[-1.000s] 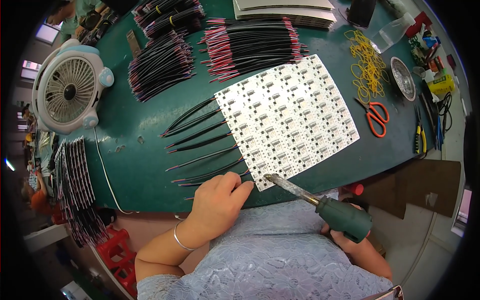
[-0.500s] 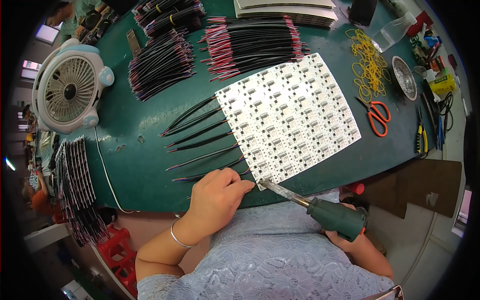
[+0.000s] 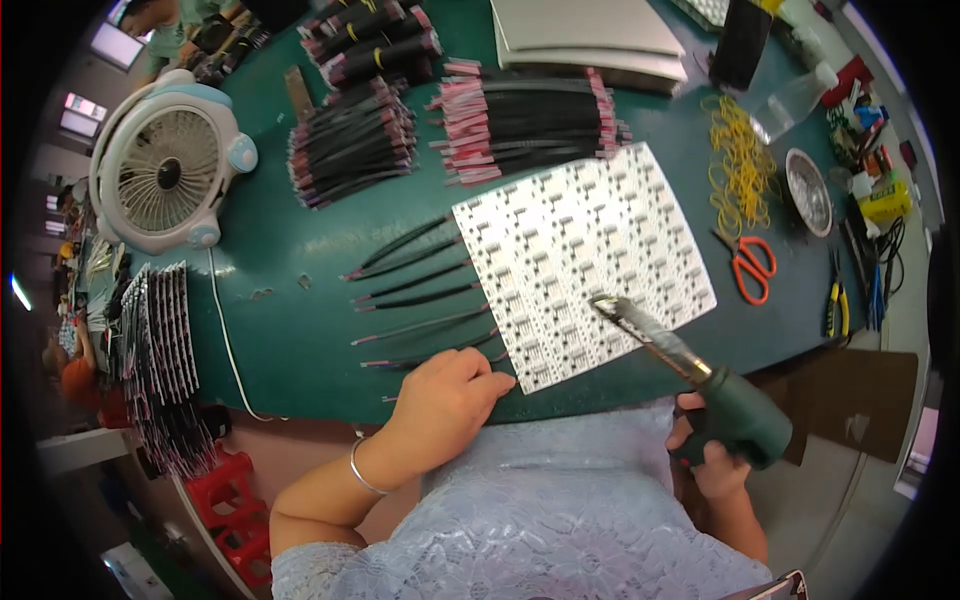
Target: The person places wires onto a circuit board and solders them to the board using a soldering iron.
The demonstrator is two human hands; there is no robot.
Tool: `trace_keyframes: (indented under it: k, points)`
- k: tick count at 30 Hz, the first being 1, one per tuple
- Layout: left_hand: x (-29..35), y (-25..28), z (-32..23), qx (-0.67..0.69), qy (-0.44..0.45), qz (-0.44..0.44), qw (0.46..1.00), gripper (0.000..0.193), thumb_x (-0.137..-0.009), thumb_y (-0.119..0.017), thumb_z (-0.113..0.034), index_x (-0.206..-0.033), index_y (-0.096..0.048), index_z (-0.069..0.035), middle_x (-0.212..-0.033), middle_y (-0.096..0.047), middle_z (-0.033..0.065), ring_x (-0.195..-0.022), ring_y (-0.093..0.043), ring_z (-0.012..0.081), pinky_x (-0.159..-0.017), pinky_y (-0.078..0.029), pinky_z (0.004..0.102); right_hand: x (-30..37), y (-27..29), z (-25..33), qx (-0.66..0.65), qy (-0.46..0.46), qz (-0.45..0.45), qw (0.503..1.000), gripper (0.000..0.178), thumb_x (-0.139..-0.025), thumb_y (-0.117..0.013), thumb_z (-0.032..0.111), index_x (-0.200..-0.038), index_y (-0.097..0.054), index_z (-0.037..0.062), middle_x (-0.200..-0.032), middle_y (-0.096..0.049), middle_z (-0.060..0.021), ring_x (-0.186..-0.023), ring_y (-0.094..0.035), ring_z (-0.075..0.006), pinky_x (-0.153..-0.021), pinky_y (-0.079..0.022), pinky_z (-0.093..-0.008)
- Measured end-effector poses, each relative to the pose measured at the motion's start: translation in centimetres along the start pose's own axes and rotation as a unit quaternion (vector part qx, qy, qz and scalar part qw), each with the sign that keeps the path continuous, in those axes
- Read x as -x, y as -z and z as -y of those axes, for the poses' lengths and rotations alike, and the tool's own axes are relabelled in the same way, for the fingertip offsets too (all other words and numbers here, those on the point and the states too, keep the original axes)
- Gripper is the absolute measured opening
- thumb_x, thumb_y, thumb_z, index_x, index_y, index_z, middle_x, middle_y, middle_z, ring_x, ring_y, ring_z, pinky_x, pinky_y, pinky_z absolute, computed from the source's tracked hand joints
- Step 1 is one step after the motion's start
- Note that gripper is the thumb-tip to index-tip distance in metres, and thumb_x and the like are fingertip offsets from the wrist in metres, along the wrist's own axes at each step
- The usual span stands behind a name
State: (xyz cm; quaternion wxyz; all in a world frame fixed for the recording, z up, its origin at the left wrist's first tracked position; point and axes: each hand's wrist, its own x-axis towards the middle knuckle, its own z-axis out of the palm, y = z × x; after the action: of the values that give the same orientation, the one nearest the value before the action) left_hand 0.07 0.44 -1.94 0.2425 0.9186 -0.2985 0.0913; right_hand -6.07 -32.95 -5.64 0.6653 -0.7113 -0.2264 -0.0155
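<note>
A white circuit board panel point(image 3: 560, 260), covered with rows of small parts, lies on the green table. Several thin black wires point(image 3: 420, 294) stick out from its left edge. At the panel's near left corner my left hand point(image 3: 445, 405) is closed in a pinch; a wire's end point(image 3: 389, 399) shows to the left of it, the rest hidden by the hand. My right hand point(image 3: 715, 465) grips a green soldering gun point(image 3: 750, 418) by its handle. Its metal tip points up and left and appears above the panel's lower middle; whether it touches cannot be told.
Bundles of black wires point(image 3: 545, 115) lie behind the panel. To the right are yellow rubber bands point(image 3: 738, 165), a metal bowl point(image 3: 806, 192), orange-handled scissors point(image 3: 752, 270) and yellow-handled pliers point(image 3: 838, 305). A fan point(image 3: 165, 170) stands at left, its cord crossing the table.
The soldering gun has come away from the panel's near left corner, moving right and farther over the panel. My left hand stays at that corner. The whole view has shifted slightly.
</note>
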Motion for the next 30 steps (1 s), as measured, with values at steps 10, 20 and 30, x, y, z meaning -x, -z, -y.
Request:
trace_keyframes:
  k: [10,20,30]
  points:
    - [-10.4,0.3,5.3,-0.016,-0.076,-0.076,0.994,0.013,-0.078,-0.069,-0.007,-0.09,-0.067,-0.005,-0.089,-0.064,0.0108,-0.088,-0.06,0.0307,-0.078,-0.049,0.0391,1.4,-3.3,0.3,-0.154,-0.089,-0.284,0.942,0.059,-0.087,-0.061,0.029,-0.129,-0.042,-0.0069,-0.112,-0.059,-0.0222,-0.065,-0.064,-0.0218,-0.055,-0.052,-0.0313]
    - [-15.4,-3.7,10.6,-0.181,0.001,0.105,0.978,0.03,-0.074,-0.066,-0.005,-0.104,-0.066,-0.004,-0.097,-0.06,0.0143,-0.093,-0.059,0.0331,-0.084,-0.049,0.0426,3.5,-5.4,0.1,-0.154,-0.137,-0.266,0.942,0.059,-0.086,-0.062,0.025,-0.132,-0.04,-0.0048,-0.113,-0.058,-0.0244,-0.062,-0.063,-0.0231,-0.054,-0.053,-0.0316]
    - [-14.5,-1.7,10.7,-0.018,-0.052,-0.154,0.987,0.013,-0.084,-0.064,-0.009,-0.096,-0.063,-0.005,-0.088,-0.062,0.0128,-0.08,-0.061,0.0322,-0.068,-0.049,0.0381,1.7,-4.4,-0.7,-0.153,-0.111,-0.251,0.949,0.056,-0.089,-0.059,0.026,-0.131,-0.04,-0.0047,-0.114,-0.057,-0.0248,-0.061,-0.062,-0.0214,-0.05,-0.05,-0.03]
